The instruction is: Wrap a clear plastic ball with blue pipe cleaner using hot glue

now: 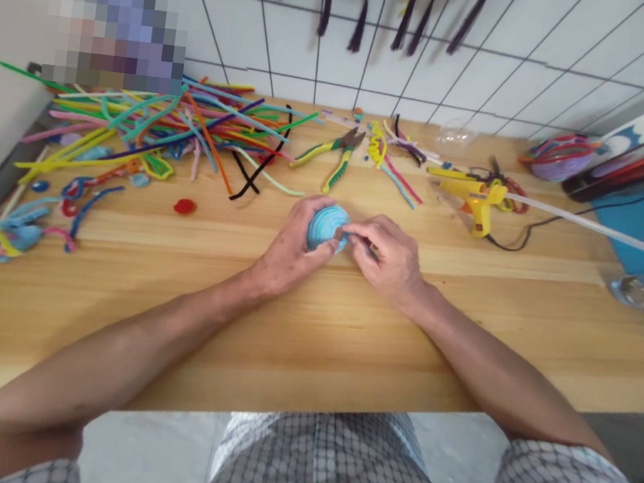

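A round light-blue ball with coiled ridges (pixel 324 222) is over the middle of the table. My left hand (pixel 293 247) curls around its left side, with the thumb pressed on its front near a small brown piece (pixel 338 233). Close against the ball's right side, my right hand (pixel 388 258) has its thumb and index finger pinched together. Anything between those fingertips is too small to make out. Behind the ball lie yellow-and-green pliers (pixel 336 158), their jaws pointing away from me.
A heap of colourful pipe cleaners (pixel 154 125) covers the back left, with a red piece (pixel 185 206) in front. At the right are a yellow glue gun (pixel 476 199) with its cord, a clear plastic cup (pixel 636 290) and a bundle of pipe cleaners (pixel 561 156). Dark tassels (pixel 359 25) hang behind.
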A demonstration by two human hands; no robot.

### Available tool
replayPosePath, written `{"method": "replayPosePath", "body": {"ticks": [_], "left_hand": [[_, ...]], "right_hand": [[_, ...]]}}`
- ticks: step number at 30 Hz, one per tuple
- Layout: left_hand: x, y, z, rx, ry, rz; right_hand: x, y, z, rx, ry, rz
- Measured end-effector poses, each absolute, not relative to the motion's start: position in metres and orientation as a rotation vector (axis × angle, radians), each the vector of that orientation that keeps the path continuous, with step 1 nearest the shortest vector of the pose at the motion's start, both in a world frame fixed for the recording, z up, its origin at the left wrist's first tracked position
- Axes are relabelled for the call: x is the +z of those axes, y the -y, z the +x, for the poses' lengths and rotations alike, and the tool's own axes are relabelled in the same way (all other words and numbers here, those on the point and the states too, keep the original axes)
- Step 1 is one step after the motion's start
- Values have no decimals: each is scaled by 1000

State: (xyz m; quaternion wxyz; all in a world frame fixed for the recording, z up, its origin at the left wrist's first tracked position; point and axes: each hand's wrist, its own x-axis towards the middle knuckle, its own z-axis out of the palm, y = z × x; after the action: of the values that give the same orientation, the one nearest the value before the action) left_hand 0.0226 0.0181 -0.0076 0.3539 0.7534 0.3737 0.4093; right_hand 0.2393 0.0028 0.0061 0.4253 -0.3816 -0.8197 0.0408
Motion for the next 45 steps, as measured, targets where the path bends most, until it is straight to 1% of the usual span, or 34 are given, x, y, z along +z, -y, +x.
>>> {"method": "replayPosePath", "body": {"ticks": [7,15,21,27,36,45], "left_hand": [[-8,-20,22,1037,-936,1981],[-7,-17,25,1105,-975,1821],[-12,-20,25,1160,-949,1913],[-14,-19,24,1176,-920,2011],[-15,-22,21,1093,-996,1994],[-12,-18,20,1047,-1253,2038]], "right_hand": [[3,-4,242,120,2050,-972],[6,-2,241,75,2086,-900],[5,-3,242,158,2086,-920],[1,-4,238,173,2051,-973],[-8,-6,232,232,1983,-934],[-21,-18,225,271,1911,-877]]}}
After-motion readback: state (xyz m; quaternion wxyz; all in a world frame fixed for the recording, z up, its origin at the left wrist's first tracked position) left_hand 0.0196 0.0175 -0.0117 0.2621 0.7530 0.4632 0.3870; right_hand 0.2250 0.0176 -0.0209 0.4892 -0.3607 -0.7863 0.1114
